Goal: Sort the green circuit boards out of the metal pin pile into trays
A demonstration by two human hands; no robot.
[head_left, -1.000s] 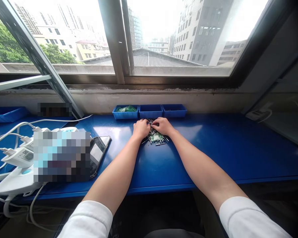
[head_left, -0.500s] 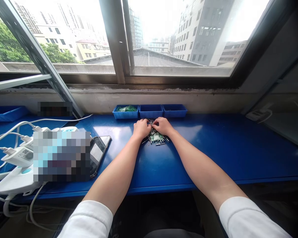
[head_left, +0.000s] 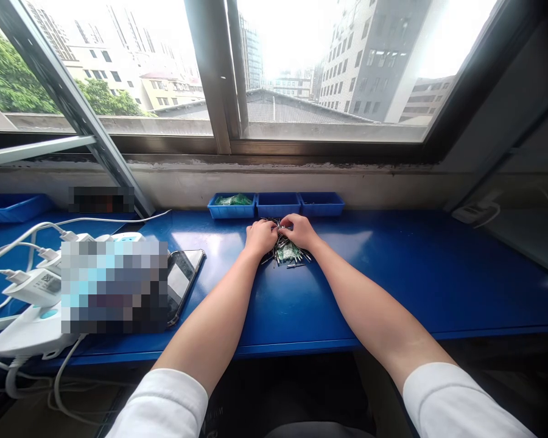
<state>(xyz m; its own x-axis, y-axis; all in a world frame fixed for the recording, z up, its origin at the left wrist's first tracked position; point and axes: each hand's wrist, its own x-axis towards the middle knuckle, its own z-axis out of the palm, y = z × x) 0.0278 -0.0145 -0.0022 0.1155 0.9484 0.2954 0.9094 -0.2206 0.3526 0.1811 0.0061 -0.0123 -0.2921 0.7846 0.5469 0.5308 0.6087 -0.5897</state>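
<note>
A small pile of thin metal pins and green parts (head_left: 287,252) lies on the blue bench (head_left: 374,274) in front of three blue trays. My left hand (head_left: 260,236) and my right hand (head_left: 298,230) rest on the far side of the pile, fingertips pinched together and almost touching each other. What they pinch is too small to make out. The left tray (head_left: 231,206) holds green parts; the middle tray (head_left: 277,205) and right tray (head_left: 321,204) look nearly empty.
A phone (head_left: 181,281) lies left of my left forearm, next to a blurred patch and white chargers with cables (head_left: 31,286). Another blue tray (head_left: 9,207) sits at the far left. The window frame (head_left: 219,91) and sill rise behind the trays.
My two hands have closed in a little toward each other above the pile; nothing else has moved.
</note>
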